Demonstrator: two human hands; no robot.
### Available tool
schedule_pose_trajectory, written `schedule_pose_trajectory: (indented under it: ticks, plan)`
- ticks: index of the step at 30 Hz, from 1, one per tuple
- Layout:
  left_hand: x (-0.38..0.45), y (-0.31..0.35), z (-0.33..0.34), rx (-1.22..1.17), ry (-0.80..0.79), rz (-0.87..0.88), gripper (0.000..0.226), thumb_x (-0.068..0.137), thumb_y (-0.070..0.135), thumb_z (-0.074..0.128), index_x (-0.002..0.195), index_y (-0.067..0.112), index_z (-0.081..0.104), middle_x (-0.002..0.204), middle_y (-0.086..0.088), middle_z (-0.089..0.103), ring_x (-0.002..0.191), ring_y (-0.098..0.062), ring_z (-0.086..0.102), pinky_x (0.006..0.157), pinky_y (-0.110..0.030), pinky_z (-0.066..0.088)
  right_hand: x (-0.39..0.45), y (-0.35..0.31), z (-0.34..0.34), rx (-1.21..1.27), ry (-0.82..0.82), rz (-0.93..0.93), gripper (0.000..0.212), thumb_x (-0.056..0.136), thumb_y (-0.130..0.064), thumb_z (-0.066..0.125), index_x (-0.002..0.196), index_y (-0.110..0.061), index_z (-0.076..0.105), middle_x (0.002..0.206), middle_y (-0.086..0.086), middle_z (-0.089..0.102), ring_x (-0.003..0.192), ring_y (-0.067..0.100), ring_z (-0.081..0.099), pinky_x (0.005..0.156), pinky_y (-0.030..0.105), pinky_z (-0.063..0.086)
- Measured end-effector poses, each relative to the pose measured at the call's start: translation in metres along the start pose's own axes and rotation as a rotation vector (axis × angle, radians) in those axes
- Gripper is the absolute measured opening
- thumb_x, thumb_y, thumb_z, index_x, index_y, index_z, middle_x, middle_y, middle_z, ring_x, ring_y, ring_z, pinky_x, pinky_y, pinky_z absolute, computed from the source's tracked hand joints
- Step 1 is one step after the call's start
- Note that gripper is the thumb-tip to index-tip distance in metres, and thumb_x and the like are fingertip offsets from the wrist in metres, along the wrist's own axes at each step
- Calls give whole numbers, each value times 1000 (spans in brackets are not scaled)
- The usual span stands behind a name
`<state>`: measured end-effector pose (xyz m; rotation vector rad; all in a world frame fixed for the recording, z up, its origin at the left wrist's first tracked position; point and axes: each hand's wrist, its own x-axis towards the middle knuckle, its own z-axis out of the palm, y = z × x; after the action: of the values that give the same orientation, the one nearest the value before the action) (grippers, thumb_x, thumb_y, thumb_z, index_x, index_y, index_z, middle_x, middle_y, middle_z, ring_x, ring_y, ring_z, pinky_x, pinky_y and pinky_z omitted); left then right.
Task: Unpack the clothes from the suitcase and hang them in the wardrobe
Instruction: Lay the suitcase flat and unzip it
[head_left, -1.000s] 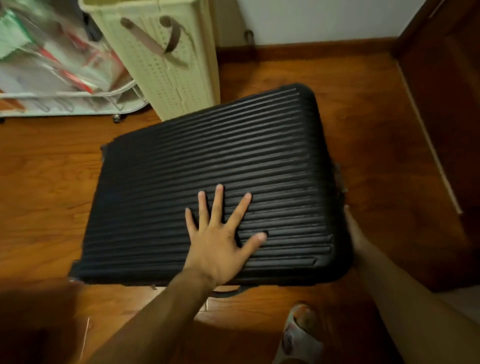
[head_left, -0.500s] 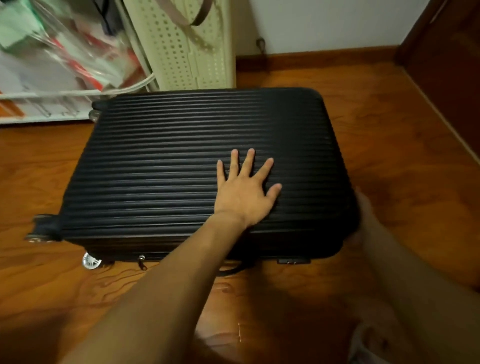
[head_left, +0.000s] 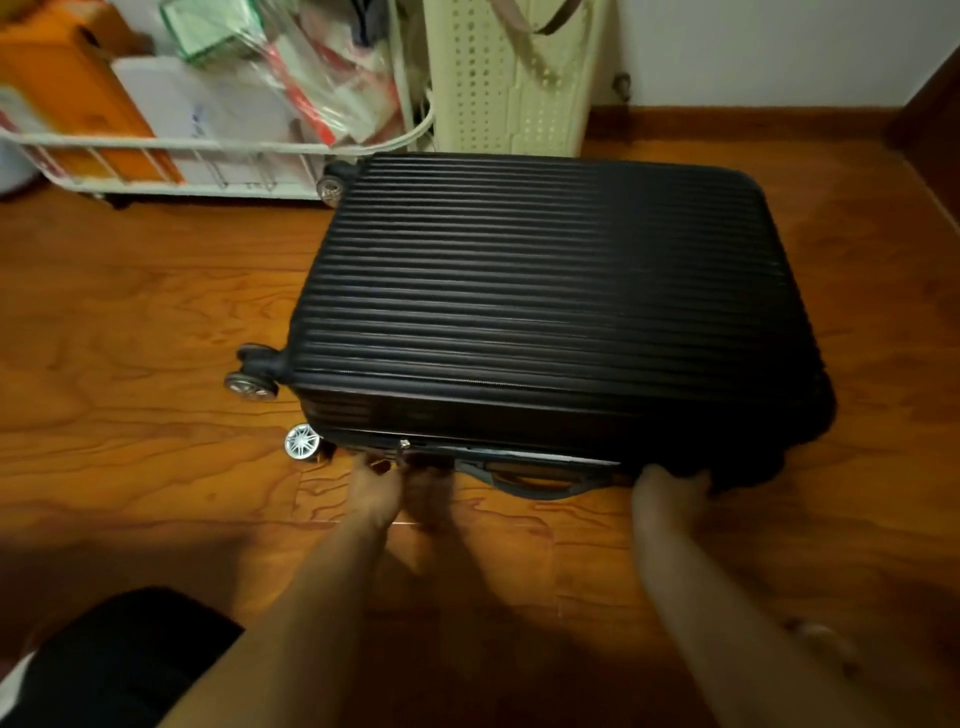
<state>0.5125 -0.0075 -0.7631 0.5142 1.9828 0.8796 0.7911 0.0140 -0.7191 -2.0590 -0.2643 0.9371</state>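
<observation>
A black ribbed hard-shell suitcase (head_left: 545, 291) lies flat and closed on the wooden floor, wheels to the left and carry handle (head_left: 535, 480) on the near side. My left hand (head_left: 374, 486) is at the near edge, its fingertips meeting at the small metal zipper pull (head_left: 403, 448); the image is blurred there. At the suitcase's near right corner, my right hand (head_left: 667, 483) grips the edge with its fingers tucked out of sight under the shell. No clothes are visible.
A white wire cart (head_left: 218, 145) with an orange box and plastic bags stands at the back left. A cream perforated laundry basket (head_left: 509, 78) is right behind the suitcase. Dark wood panelling (head_left: 935, 119) rises at the far right. My knee (head_left: 119, 660) is at the lower left.
My left hand has left the suitcase's top and come down to the zipper on the near edge. The view has shifted, so the suitcase now sits further right. My right hand has stayed at the right corner.
</observation>
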Motion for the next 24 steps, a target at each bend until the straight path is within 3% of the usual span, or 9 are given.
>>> schedule_pose_trajectory:
  ticks: [2, 5, 8, 10, 12, 14, 17, 21, 24]
  plan:
    - [1, -2, -1, -33, -10, 8, 19, 95, 15, 68, 108, 10, 56, 100, -8, 66, 90, -24, 63, 73, -32, 47, -29, 6, 18, -31, -153, 59, 63, 95, -13, 60, 152, -18, 33, 140, 14, 51, 124, 35, 54, 103, 45, 47]
    - [9, -3, 3, 41, -14, 10, 14, 98, 28, 64, 98, 14, 61, 94, -13, 71, 94, -36, 69, 87, -46, 57, -51, -3, 34, 103, -405, 248, 46, 97, -18, 60, 141, -17, 45, 116, 6, 55, 111, 27, 57, 102, 43, 50]
    - [1, 3, 0, 358, 12, 157, 13, 101, 20, 55, 99, 14, 67, 96, -15, 71, 98, -36, 67, 86, -41, 52, -37, -14, 31, 96, -398, 307, 34, 97, -19, 60, 131, -17, 54, 102, 4, 54, 103, 22, 57, 99, 41, 52]
    - [-14, 2, 0, 540, 83, 251, 14, 99, 16, 52, 105, 15, 65, 103, -14, 70, 101, -35, 66, 83, -38, 48, -26, -16, 23, 124, -362, 347, 24, 98, -19, 59, 122, -15, 57, 105, 6, 53, 103, 23, 57, 96, 39, 52]
    - [-28, 2, 7, 552, 64, 270, 13, 99, 14, 50, 103, 17, 62, 108, -15, 70, 103, -35, 65, 81, -35, 46, -26, -17, 18, 275, -401, 437, 14, 97, -15, 60, 110, -10, 58, 104, 9, 54, 93, 21, 57, 89, 38, 52]
    - [-38, 4, 15, 558, 25, 269, 17, 101, 13, 48, 108, 18, 63, 111, -11, 70, 105, -30, 64, 80, -30, 41, -35, -19, 20, 463, -461, 534, 10, 95, -9, 60, 104, -8, 56, 89, 7, 53, 78, 16, 55, 82, 37, 53]
    - [-45, 9, 16, 620, -17, 315, 20, 103, 18, 48, 112, 16, 65, 110, -9, 70, 103, -28, 65, 85, -32, 47, -53, -18, 30, 641, -560, 607, 21, 93, -2, 57, 113, -7, 54, 85, 7, 54, 74, 15, 54, 76, 37, 54]
    - [-49, 5, 24, 642, -78, 330, 17, 100, 21, 54, 110, 18, 67, 108, -8, 73, 101, -26, 67, 83, -31, 48, -81, -8, 52, 641, -690, 674, 22, 94, -5, 55, 116, -7, 51, 83, 9, 55, 73, 18, 57, 74, 38, 55]
    - [-50, 3, 31, 570, -97, 296, 18, 100, 25, 53, 110, 19, 68, 107, -8, 73, 98, -26, 67, 83, -33, 50, -88, -8, 62, 585, -630, 652, 9, 95, -4, 53, 105, -3, 53, 83, 9, 53, 74, 18, 55, 74, 36, 54]
